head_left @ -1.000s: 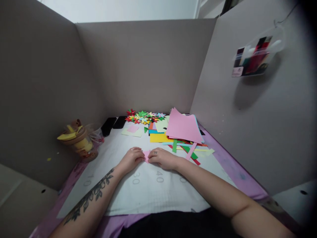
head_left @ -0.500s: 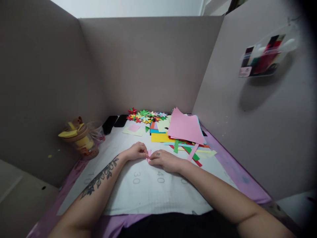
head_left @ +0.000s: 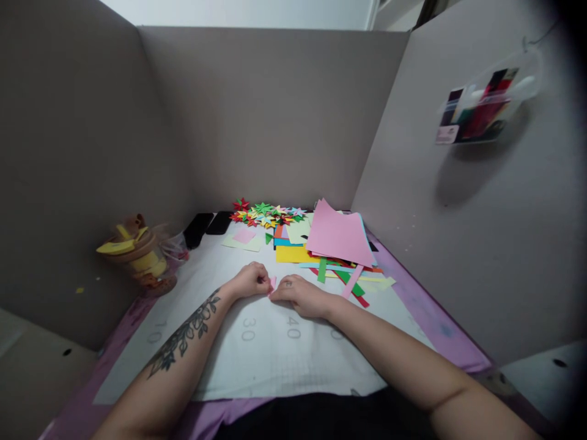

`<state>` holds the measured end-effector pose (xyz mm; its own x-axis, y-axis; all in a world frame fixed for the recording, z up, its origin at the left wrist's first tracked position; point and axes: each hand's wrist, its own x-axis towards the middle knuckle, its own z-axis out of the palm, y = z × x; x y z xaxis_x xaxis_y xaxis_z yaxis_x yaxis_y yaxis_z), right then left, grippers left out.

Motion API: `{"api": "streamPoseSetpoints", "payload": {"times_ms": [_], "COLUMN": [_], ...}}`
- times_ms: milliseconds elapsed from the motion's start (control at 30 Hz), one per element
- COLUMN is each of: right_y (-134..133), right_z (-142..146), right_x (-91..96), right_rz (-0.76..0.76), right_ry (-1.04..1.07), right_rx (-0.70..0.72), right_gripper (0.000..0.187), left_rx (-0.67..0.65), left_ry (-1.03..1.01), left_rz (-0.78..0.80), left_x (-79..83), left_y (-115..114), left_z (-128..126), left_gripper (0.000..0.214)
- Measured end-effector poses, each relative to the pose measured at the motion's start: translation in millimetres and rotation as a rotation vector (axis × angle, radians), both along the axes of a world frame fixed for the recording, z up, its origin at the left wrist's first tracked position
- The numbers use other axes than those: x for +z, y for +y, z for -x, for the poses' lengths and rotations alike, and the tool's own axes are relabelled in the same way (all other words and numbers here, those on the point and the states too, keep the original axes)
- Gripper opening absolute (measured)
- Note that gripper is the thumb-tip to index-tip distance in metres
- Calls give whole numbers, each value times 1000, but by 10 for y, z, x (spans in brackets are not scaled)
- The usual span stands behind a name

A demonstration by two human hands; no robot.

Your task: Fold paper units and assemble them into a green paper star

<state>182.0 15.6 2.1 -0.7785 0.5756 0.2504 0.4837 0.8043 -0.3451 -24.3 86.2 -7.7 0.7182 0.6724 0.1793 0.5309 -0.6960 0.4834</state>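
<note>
A small pink folded paper piece (head_left: 272, 283) is pinched between both of my hands over the white cutting mat (head_left: 275, 354). My left hand (head_left: 250, 282), with a tattooed forearm, has its fingers curled closed on the piece's left side. My right hand (head_left: 300, 294) rests on the mat and presses its fingertips together on the piece's right side. Most of the paper is hidden by my fingers.
A pile of coloured paper sheets and strips (head_left: 337, 244) lies behind my right hand. Several folded paper stars (head_left: 266, 214) sit at the back. Two black phones (head_left: 206, 225) and a jar with yellow scraps (head_left: 140, 256) are at left. Cardboard walls (head_left: 275, 116) surround the desk.
The pink piece was lying flatter between my hands; now it is lifted and folded narrower, with my left fingers curled tighter on it. The view shifted slightly.
</note>
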Motion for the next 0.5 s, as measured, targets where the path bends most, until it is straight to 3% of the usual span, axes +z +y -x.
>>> {"api": "streamPoseSetpoints", "payload": {"times_ms": [500], "right_y": [32], "right_z": [7], "right_x": [-68], "right_rz": [-65], "right_ry": [-20], "right_rx": [56], "right_gripper": [29], "left_rx": [19], "left_ry": [-24], "left_rz": [89], "left_x": [-8], "left_y": [35], "left_z": [-20], "left_gripper": [12]}}
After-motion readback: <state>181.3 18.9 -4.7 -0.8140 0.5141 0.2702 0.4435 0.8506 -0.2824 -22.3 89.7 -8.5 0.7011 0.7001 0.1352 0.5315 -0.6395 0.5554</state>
